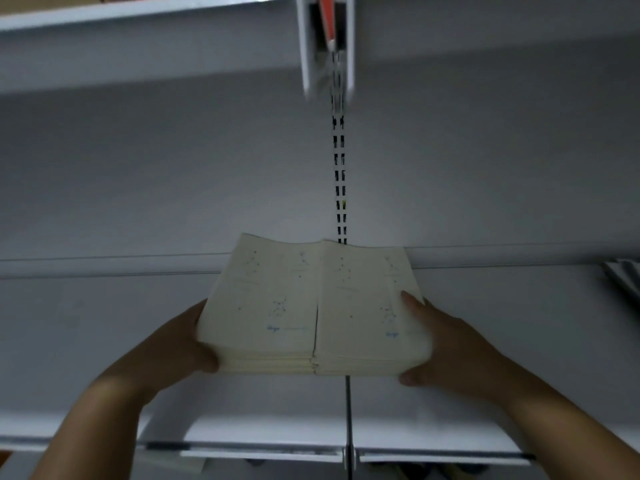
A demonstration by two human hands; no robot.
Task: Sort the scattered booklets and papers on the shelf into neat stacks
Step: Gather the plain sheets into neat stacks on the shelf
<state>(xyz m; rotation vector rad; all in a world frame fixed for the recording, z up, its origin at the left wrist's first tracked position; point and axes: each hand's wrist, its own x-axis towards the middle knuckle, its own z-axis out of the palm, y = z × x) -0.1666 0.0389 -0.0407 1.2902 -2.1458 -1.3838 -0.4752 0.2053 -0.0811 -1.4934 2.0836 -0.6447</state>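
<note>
From the head view, two stacks of cream booklets (313, 306) are sitting side by side, edges touching, on the white shelf (104, 341), roughly midway along it and reaching toward its back edge below the slotted upright rail (339, 174). The left hand (173, 344) is pressing its grip against the left stack's outer side, thumb at the near corner. The right hand (443, 344) is pinching the right stack, one fingertip lying on the top cover, thumb at the near edge. More papers (623, 278) are lying at the shelf's far right end, blurred.
</note>
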